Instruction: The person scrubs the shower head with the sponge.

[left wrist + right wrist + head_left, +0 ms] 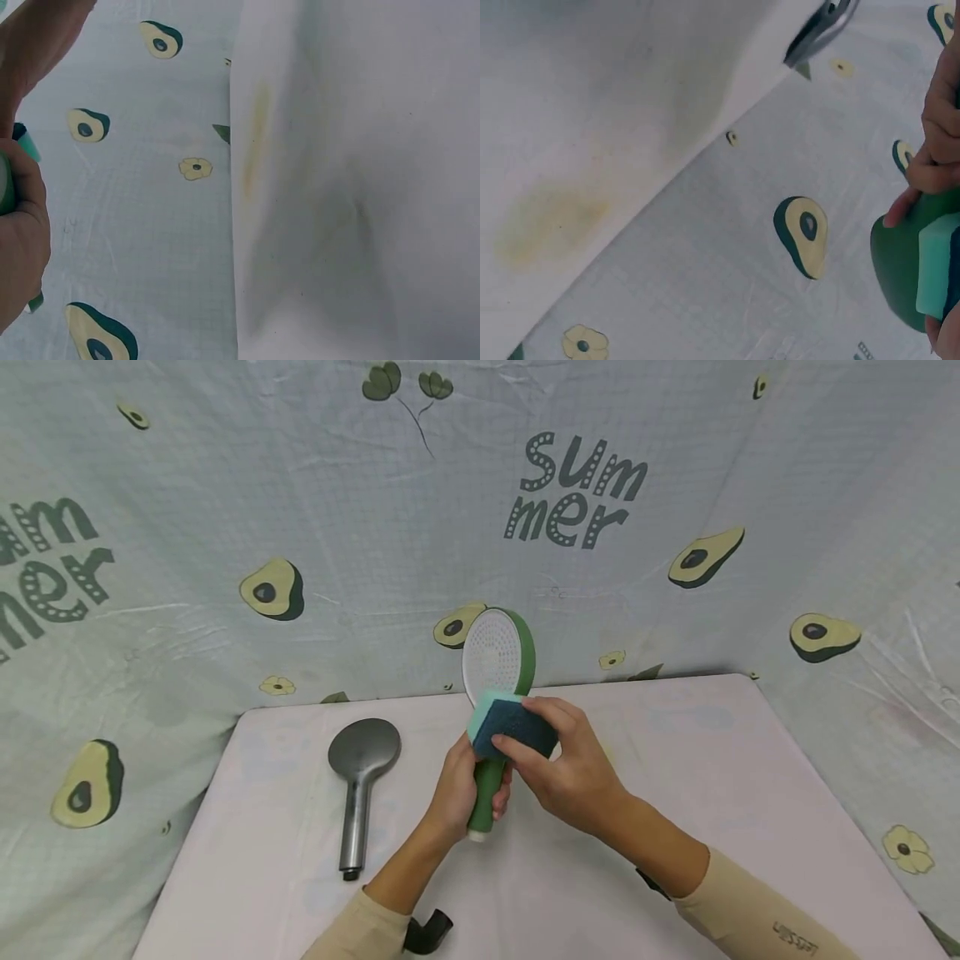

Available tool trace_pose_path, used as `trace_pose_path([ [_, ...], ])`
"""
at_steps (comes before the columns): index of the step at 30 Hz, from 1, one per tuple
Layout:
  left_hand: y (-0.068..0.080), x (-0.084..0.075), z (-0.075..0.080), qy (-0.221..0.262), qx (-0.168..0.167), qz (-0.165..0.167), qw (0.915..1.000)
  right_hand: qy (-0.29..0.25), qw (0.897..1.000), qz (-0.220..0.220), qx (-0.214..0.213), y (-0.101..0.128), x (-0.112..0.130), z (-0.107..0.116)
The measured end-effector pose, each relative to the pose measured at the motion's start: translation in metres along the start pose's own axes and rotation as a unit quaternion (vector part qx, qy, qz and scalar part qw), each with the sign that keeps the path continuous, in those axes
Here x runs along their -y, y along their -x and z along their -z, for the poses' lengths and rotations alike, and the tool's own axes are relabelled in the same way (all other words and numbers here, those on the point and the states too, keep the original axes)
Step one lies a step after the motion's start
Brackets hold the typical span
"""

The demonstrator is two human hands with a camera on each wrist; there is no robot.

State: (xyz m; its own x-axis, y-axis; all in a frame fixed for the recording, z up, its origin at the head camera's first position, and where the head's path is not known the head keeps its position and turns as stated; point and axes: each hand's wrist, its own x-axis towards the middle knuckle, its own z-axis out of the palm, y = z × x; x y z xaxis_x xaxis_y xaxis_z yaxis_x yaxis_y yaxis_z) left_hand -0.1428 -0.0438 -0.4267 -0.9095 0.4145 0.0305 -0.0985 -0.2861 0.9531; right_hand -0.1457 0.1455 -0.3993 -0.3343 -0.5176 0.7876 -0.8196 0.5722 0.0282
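Note:
In the head view a green shower head [527,652] with a white spray face is held up over the table. My left hand [452,789] grips its green handle, fingers wrapped round it. My right hand [577,768] pinches a sponge [517,724], light teal on one side and dark blue on the other, against the neck just below the spray face. The sponge covers that part of the shower head. At the right edge of the right wrist view, the sponge [934,266] lies in front of the green back of the shower head [894,262].
A grey metallic shower head [360,785] lies on the white table [285,827] to the left. A black curved piece [429,933] shows by the left sleeve. Behind the table hangs a cloth [375,568] printed with avocados.

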Motion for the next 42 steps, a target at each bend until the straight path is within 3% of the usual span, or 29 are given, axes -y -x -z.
trace_pose_path([
  [4, 0.001, -0.002, 0.000, -0.014, -0.014, -0.007, 0.9998, -0.014, 1.000, -0.016, -0.004, 0.005, 0.000, -0.001],
  [8, 0.001, -0.003, 0.002, -0.049, -0.041, -0.026, 0.9976, -0.053, 0.996, -0.059, -0.029, 0.000, -0.002, 0.006],
  [14, 0.005, 0.000, 0.006, -0.106, -0.041, -0.060, 0.9917, -0.142, 0.976, -0.152, -0.069, -0.021, -0.011, 0.031],
  [17, 0.008, 0.002, 0.010, -0.139, -0.031, -0.075, 0.9870, -0.158, 0.968, -0.191, -0.035, -0.033, -0.023, 0.048],
  [22, 0.015, 0.005, 0.018, -0.199, -0.021, -0.096, 0.9751, -0.174, 0.958, -0.218, 0.061, -0.050, -0.043, 0.068],
  [25, 0.017, 0.007, 0.022, -0.264, -0.012, -0.133, 0.9551, -0.223, 0.942, -0.233, 0.093, -0.058, -0.055, 0.076],
  [27, 0.017, 0.008, 0.025, -0.331, -0.017, -0.169, 0.9281, -0.254, 0.930, -0.241, 0.115, -0.062, -0.063, 0.080],
  [29, 0.017, 0.007, 0.026, -0.399, -0.025, -0.201, 0.8942, -0.272, 0.920, -0.242, 0.143, -0.065, -0.072, 0.083],
  [32, 0.019, 0.007, 0.029, -0.481, -0.029, -0.221, 0.8480, -0.269, 0.911, -0.234, 0.209, -0.070, -0.081, 0.086],
  [34, 0.020, 0.007, 0.029, -0.511, -0.020, -0.217, 0.8316, -0.254, 0.906, -0.220, 0.256, -0.073, -0.085, 0.088],
  [37, 0.021, 0.008, 0.027, -0.527, -0.007, -0.206, 0.8244, -0.234, 0.901, -0.199, 0.307, -0.078, -0.087, 0.089],
  [39, 0.020, 0.010, 0.025, -0.518, -0.003, -0.196, 0.8323, -0.223, 0.903, -0.187, 0.317, -0.080, -0.086, 0.089],
  [42, 0.018, 0.012, 0.022, -0.488, 0.002, -0.193, 0.8513, -0.223, 0.906, -0.196, 0.301, -0.079, -0.085, 0.089],
])
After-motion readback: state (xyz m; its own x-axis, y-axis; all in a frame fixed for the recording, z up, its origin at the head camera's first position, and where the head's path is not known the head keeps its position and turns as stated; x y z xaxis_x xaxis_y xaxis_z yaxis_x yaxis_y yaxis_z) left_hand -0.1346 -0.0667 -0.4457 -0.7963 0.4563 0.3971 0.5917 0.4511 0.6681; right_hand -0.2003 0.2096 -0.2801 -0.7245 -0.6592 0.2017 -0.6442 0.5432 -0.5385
